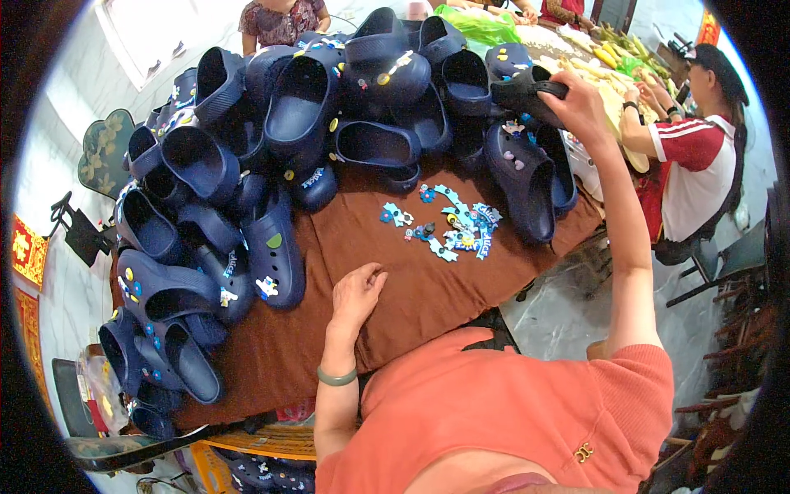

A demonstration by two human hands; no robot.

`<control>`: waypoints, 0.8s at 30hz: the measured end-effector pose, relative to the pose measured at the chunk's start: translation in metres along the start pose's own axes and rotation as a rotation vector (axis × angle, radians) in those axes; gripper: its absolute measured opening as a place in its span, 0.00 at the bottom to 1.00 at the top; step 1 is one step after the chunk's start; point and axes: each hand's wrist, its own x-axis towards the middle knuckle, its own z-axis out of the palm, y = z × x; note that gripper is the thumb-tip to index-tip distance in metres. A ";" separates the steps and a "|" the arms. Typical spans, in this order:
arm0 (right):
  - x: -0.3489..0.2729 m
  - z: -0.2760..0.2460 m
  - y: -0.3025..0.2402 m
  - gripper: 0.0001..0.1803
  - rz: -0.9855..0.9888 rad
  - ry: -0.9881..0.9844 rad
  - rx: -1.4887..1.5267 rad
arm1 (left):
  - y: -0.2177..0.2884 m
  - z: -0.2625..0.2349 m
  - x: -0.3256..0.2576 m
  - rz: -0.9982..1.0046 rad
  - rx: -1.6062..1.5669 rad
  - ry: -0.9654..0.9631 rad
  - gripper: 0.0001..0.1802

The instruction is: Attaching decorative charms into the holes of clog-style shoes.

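My right hand point(578, 103) is raised over the far right of the table, its fingers closed on a dark clog point(514, 97). Just below it, a navy clog with small charms point(520, 177) leans on the pile. My left hand point(356, 296) rests on the brown cloth point(329, 362), fingers loosely bent, with nothing visible in it. Between my hands and the pile lies a cluster of light blue shoe charms point(462, 226), some with yellow or dark parts. The navy clog nearest my left hand point(274, 255) carries a green charm and a white one.
Navy clogs point(300, 99) are heaped along the table's far and left sides. Beyond them stands one person point(282, 20); another point(695, 148) sits at right beside a table of vegetables point(605, 58). An orange crate point(271, 440) holding more clogs sits below the near edge.
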 end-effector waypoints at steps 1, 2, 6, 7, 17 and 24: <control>-0.007 -0.015 -0.014 0.16 0.026 0.022 0.007 | -0.004 0.002 0.000 0.014 -0.005 0.009 0.16; -0.016 -0.030 -0.027 0.16 0.057 0.045 0.012 | -0.007 0.003 0.001 0.032 -0.009 0.014 0.18; -0.047 -0.078 -0.082 0.14 -0.054 0.150 0.114 | 0.000 -0.001 0.000 0.018 0.016 -0.010 0.17; -0.052 -0.085 -0.098 0.15 -0.087 0.152 0.147 | 0.006 -0.001 -0.001 -0.067 -0.314 -0.070 0.17; -0.132 -0.014 -0.214 0.15 -0.769 -0.176 0.570 | 0.054 -0.007 -0.021 -0.127 -1.733 -0.198 0.32; -0.185 0.039 -0.271 0.26 -0.935 -0.370 0.851 | 0.013 -0.035 -0.031 -0.198 -1.269 0.099 0.43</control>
